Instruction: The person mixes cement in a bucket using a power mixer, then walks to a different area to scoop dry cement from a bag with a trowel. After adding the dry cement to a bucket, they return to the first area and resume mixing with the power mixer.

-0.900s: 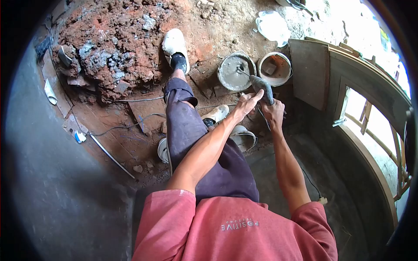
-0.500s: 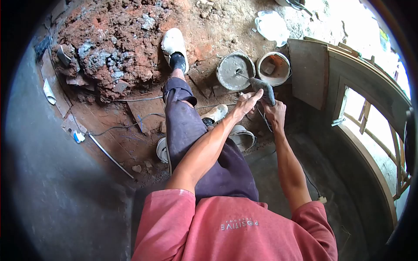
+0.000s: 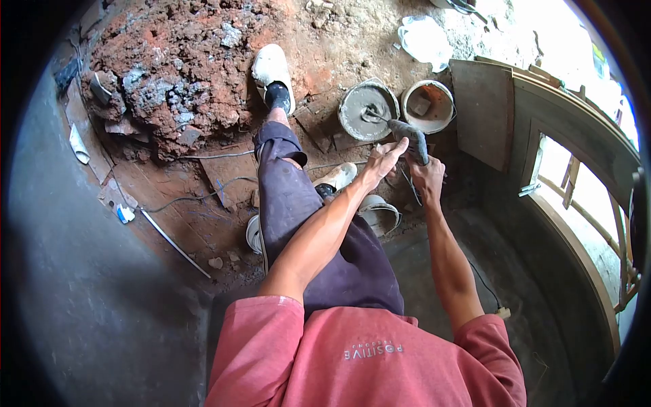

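Observation:
A dusty power drill (image 3: 411,138) is held between my hands, its mixing rod reaching into a bucket of wet grey cement mix (image 3: 356,119). My right hand (image 3: 428,178) is wrapped round the rear handle. My left hand (image 3: 384,163) is closed against the near side of the drill body, thumb pointing up along it; its fingertips are mostly hidden. A swirl shows in the mix where the rod enters, and the rod's lower end is under the surface. Beside it stands a second bucket (image 3: 437,121) with a lump inside.
A large mound of red soil and rubble (image 3: 183,74) lies at the upper left. A smaller bucket (image 3: 380,216) stands below my hands. Cables (image 3: 237,180) and a white pipe (image 3: 176,244) cross the floor. A board (image 3: 480,112) and window frame (image 3: 569,217) stand at right.
The swirl in the cement mix has grown wider around the rod. Both hands keep their hold on the drill in nearly the same spot.

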`<state>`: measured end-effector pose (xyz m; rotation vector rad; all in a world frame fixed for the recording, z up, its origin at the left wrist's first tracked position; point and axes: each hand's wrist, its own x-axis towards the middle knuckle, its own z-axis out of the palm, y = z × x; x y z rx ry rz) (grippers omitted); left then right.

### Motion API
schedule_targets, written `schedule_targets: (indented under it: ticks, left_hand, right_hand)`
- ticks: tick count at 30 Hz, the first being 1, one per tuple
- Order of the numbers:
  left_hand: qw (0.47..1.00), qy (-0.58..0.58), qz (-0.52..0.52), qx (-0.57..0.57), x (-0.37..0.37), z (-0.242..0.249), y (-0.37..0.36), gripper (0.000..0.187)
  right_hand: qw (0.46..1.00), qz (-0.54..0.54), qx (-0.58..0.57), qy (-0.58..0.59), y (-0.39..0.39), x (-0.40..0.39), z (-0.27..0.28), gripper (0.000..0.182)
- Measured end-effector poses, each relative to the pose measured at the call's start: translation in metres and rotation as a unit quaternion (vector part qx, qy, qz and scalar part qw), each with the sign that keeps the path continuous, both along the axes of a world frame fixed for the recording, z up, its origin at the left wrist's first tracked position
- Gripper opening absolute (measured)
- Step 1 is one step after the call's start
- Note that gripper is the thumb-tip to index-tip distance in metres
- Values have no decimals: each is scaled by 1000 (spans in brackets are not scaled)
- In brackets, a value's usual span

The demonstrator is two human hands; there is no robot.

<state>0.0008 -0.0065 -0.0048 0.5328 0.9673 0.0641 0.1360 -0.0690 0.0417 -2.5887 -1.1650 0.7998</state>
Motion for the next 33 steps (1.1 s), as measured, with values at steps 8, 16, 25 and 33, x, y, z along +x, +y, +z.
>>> schedule_targets:
  ticks: [8,16,25,33]
  left_hand:
    - [1000,12,-12,-4,0,3,3,59]
    - [1000,1,-7,-7,0,3,4,59]
    - [1000,-11,-15,16,1,6,5,64]
    - [999,21,26,20,1,4,1,59]
  right_hand:
    - [1000,0,-6,-14,-2,3,-4,45]
    - [999,27,-33,-19,4,7,-4,43]
    - [999,-11,-44,2,0,5,9,44]
    - [999,-36,-39,10,2,-4,10,40]
